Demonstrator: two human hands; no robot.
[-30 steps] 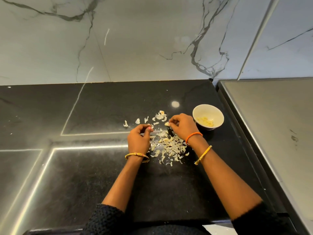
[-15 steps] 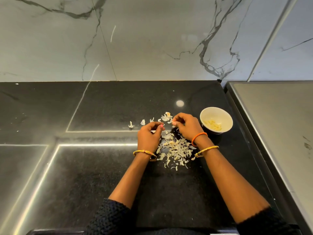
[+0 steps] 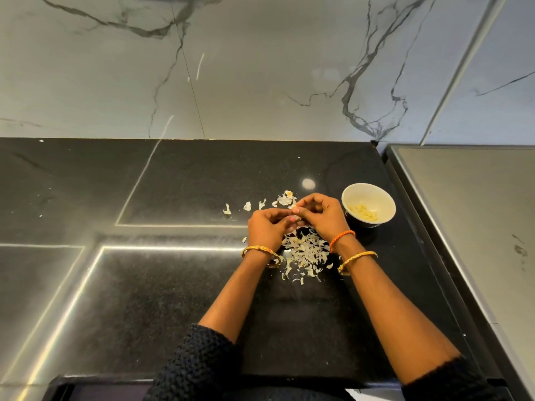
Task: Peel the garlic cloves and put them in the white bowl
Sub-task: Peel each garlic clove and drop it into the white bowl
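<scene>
Pinching small pale garlic clove (image 3: 296,210); papery flaky skins (image 3: 304,251) below.

Veined marble wall (image 3: 260,68) behind glossy black countertop (image 3: 144,285).

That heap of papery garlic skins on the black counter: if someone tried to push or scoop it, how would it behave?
The garlic skins look thin, curled and loose, so they are probably very light and would scatter rather than slide together. Stray flakes already lie apart from the heap, which suggests they drift easily. They are likely floppy and would crumple under fingers.
</scene>
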